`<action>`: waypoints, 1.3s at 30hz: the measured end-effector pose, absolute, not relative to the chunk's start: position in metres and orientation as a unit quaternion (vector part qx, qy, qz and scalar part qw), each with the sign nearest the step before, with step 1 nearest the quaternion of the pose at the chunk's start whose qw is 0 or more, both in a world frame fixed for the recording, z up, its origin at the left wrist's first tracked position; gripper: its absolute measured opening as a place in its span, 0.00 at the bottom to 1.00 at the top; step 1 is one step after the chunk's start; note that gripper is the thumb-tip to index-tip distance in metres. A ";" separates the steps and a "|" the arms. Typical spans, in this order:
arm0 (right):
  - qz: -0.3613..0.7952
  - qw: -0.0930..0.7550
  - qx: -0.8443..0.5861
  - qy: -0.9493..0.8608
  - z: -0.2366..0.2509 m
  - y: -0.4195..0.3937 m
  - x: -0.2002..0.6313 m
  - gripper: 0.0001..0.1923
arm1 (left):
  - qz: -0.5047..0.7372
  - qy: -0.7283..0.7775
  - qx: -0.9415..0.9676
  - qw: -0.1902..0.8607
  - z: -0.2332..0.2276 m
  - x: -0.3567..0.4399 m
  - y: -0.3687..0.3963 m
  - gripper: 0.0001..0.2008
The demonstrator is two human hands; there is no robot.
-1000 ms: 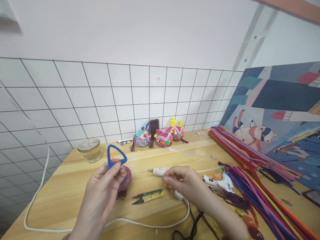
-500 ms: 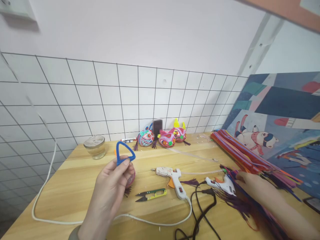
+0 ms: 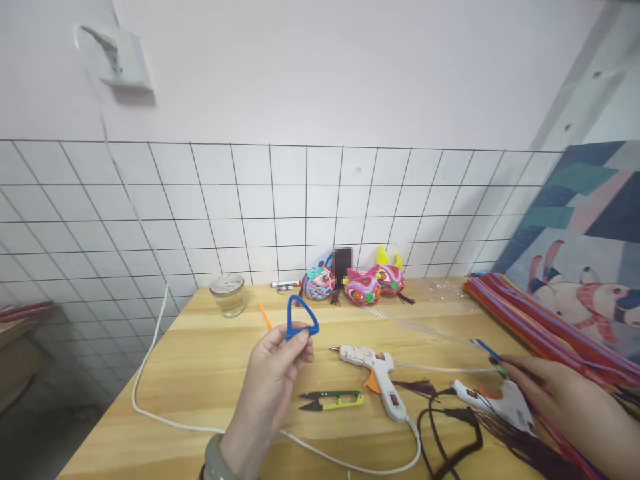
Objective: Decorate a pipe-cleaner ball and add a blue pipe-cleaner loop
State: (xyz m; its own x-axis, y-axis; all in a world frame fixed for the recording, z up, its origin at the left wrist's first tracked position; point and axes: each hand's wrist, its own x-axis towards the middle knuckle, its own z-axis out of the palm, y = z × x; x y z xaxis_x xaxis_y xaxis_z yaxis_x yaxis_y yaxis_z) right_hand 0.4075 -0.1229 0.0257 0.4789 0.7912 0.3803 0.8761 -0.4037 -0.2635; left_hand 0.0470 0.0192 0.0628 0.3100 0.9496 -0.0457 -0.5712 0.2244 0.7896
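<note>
Pinched between the thumb and fingers of my left hand (image 3: 273,377) is a blue pipe cleaner bent into a triangle (image 3: 290,315), held above the table. My right hand (image 3: 560,387) is closed on a straight blue pipe cleaner (image 3: 486,348), whose end sticks out past the fingertips. A white hot glue gun (image 3: 384,387) lies between my hands, and below its nozzle are yellow-and-green thread snips (image 3: 340,400). A second white glue gun (image 3: 515,403) lies beside and partly under my right hand, near dark purple tassel threads (image 3: 520,440).
Several colourful fish-like ornaments (image 3: 363,288) stand against the tiled wall. To their left are a marker (image 3: 285,285) and a glass jar (image 3: 227,297). A bundle of pipe cleaners (image 3: 505,313) lies at right before a picture board (image 3: 595,267). Cords (image 3: 175,421) cross the wooden table (image 3: 165,373).
The view has swung left, so everything sits further right in the picture. A blue pipe cleaner now shows in my right hand. My left hand keeps hold of the blue triangle.
</note>
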 end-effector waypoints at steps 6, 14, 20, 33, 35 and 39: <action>0.032 0.348 -0.686 -0.638 0.073 -0.083 0.316 0.10 | 0.497 0.271 0.394 0.724 0.065 0.047 0.015 0.07; 0.082 0.423 -0.567 -0.702 0.099 -0.053 0.244 0.08 | 0.455 0.286 0.530 0.656 0.069 0.044 0.011 0.07; 0.087 0.414 -0.534 -0.733 0.094 -0.050 0.245 0.08 | 0.464 0.267 0.591 0.604 0.063 0.047 0.004 0.03; 0.122 0.378 -0.530 -0.749 0.098 -0.062 0.249 0.08 | 0.440 0.221 0.828 0.270 0.069 0.042 -0.001 0.15; 0.173 0.387 -0.574 -0.700 0.097 -0.061 0.244 0.07 | 0.446 0.197 0.843 0.226 0.067 0.041 -0.001 0.19; 0.354 0.423 -0.586 -0.594 0.093 -0.061 0.230 0.12 | 0.423 0.168 0.875 0.166 0.063 0.038 -0.001 0.23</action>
State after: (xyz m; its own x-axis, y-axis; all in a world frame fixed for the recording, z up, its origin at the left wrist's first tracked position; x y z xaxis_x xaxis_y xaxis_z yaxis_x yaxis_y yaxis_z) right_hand 0.2301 -0.0613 0.0930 0.0439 0.9952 0.0875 0.3966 0.0630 -0.9158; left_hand 0.0378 -0.0013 0.0627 0.5861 0.4346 0.6838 0.1534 -0.8882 0.4331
